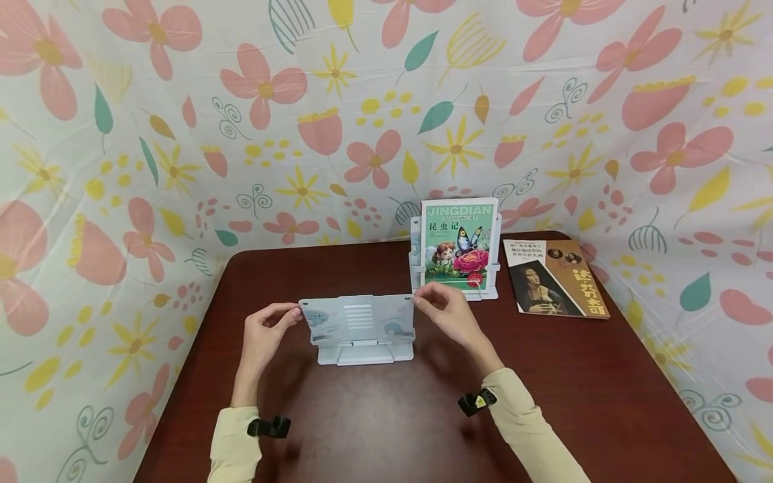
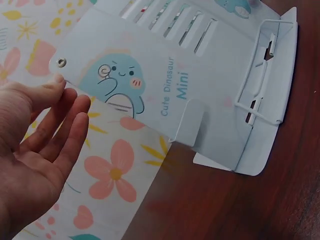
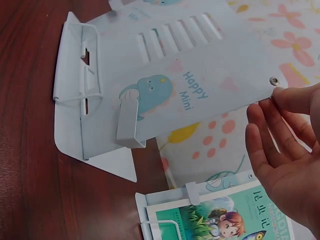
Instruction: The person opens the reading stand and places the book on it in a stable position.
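A white metal book stand (image 1: pixel 359 318) with blue cartoon dinosaurs stands on the table between both hands, its slotted back panel leaning away. My left hand (image 1: pixel 266 329) pinches the panel's upper left corner with thumb and fingertips; in the left wrist view the left hand (image 2: pixel 45 120) sits just by the corner rivet. The opposite upper corner is pinched by my right hand (image 1: pixel 449 315), thumb near the rivet in the right wrist view. Along the bottom, the stand's base ledge (image 2: pixel 265 100) carries a wire page holder (image 3: pixel 90 65). Nothing rests on this stand.
Behind, to the right, a second white stand (image 1: pixel 415 248) holds a green children's book (image 1: pixel 455 248) upright. A brown-and-white book (image 1: pixel 555 278) with a portrait lies flat at the right edge of the dark wooden table (image 1: pixel 374 422). Flower-patterned cloth (image 1: pixel 326 168) hangs around the table.
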Demonstrator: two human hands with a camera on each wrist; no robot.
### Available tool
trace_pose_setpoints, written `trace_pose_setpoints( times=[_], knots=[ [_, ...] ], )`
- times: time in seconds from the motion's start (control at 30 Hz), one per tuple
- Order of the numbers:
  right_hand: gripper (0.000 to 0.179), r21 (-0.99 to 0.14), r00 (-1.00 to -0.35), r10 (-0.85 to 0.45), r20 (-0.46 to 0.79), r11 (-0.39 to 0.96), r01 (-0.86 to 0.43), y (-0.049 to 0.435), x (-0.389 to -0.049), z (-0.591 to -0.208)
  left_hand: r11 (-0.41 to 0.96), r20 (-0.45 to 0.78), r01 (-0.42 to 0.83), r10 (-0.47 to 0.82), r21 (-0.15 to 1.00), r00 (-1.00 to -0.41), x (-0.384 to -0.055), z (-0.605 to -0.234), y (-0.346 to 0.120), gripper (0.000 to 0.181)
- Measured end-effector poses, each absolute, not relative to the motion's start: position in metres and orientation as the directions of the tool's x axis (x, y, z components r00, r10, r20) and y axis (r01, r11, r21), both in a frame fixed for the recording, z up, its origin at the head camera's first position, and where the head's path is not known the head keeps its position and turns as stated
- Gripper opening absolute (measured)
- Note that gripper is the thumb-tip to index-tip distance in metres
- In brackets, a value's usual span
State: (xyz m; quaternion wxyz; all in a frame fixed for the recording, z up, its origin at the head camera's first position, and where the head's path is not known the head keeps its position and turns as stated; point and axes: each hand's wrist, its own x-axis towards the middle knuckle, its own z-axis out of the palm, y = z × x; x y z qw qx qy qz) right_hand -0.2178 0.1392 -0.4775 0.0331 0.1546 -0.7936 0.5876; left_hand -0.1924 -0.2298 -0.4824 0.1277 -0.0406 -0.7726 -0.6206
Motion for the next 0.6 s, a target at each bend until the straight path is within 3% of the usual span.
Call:
trace_pose_setpoints(
  times=[0.37,0.6],
  knots=[
    [0.008,-0.934,-0.922,-0.295,0.251,0.175,-0.31,0.152,-0.203,-0.487,0.187,0.25,0.213,-0.201,0.959,-0.947,-0.194,-0.473,-0.204,0.019],
    [0.008,-0.94,-0.894,-0.362,0.266,0.109,-0.324,0.155,-0.198,-0.498,0.293,0.31,0.239,-0.226,0.926,-0.924,-0.189,-0.452,-0.187,0.018]
  ],
)
